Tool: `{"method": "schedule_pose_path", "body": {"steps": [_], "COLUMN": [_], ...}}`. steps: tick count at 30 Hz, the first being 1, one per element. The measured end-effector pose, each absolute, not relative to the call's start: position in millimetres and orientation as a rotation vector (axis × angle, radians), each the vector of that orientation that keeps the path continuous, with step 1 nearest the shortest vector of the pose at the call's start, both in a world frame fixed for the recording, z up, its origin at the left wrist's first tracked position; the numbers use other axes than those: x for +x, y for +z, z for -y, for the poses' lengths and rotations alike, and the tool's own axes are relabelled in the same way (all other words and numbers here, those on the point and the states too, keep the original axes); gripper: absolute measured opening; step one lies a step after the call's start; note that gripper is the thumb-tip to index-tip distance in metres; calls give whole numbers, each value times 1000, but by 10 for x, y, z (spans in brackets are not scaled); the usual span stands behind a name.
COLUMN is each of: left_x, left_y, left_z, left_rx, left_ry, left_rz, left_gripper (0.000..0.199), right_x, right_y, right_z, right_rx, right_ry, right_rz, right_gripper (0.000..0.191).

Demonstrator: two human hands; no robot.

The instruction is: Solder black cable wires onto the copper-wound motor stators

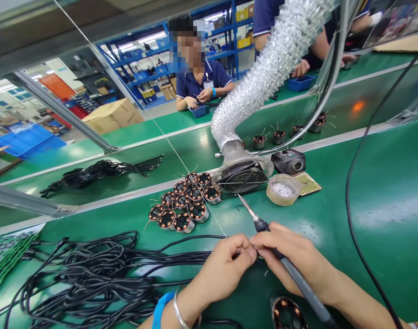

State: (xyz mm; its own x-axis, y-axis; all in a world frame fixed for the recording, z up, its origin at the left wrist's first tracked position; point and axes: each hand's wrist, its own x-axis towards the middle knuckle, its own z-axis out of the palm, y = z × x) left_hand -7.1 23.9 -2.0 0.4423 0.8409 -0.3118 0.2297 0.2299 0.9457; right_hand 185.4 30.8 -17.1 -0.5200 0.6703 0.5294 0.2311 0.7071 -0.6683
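Note:
My right hand (pixel 298 256) is wrapped round a soldering iron (pixel 250 208), whose tip points up and left toward the fume extractor. My left hand (pixel 229 265) is closed in a pinch, its fingertips touching those of my right hand; the small piece between them is hidden. Black cables (pixel 88 274) lie in a loose tangle left of my left hand, some running up to it. One copper-wound stator (pixel 287 312) sits below my right hand at the bottom edge. Several more stators (pixel 182 201) stand grouped on the green bench beyond my hands.
A fume extractor (pixel 243 178) with a silver duct (pixel 250 87) stands behind the iron's tip. Beside it are a round tub (pixel 282 190), a sponge (pixel 308 183) and a black holder (pixel 288 161). A black cord (pixel 349 192) hangs at right. A person (pixel 202 82) sits opposite.

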Motion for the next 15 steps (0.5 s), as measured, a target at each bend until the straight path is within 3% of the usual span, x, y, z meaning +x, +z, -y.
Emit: {"method": "schedule_pose_path", "body": {"steps": [5,9,15], "left_x": [-19,13,44], "left_y": [-120,-159,-197], "left_z": [-238,-240,-275], "left_rx": [959,993,1088], "left_ry": [676,740,735], "left_rz": [-1074,-1213,-1298], "left_gripper": [31,16,18], "right_x": [1831,1915,2118], "right_y": [-246,-107,140], "right_z": [-309,-271,-55], "right_rx": [-705,-784,-972], "right_ry": [524,438,418], "right_rz": [2096,1983,1925], "right_gripper": [36,34,36]}}
